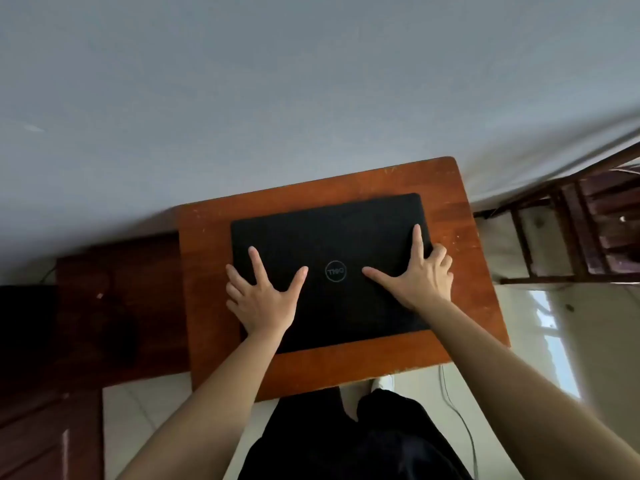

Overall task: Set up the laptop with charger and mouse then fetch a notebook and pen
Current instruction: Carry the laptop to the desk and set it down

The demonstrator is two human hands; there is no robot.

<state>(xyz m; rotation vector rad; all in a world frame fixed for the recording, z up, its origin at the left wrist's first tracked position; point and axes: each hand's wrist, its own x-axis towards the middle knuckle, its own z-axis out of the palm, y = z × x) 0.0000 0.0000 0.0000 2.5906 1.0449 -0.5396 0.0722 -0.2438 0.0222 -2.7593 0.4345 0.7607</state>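
Observation:
A black laptop (332,237) lies closed on a small reddish wooden table (204,306), its round logo facing up. My left hand (263,299) rests on the lid's left side, thumb and forefinger spread on top and the other fingers curled over the left edge. My right hand (419,275) lies on the lid's right side in the same way, fingers wrapped round the right edge. No charger, mouse, notebook or pen shows in this view.
A grey wall (311,81) stands right behind the table. A dark wooden cabinet (114,313) adjoins the table on the left. A wooden chair (581,230) stands at the right. A thin cable (460,420) runs across the tiled floor by my legs.

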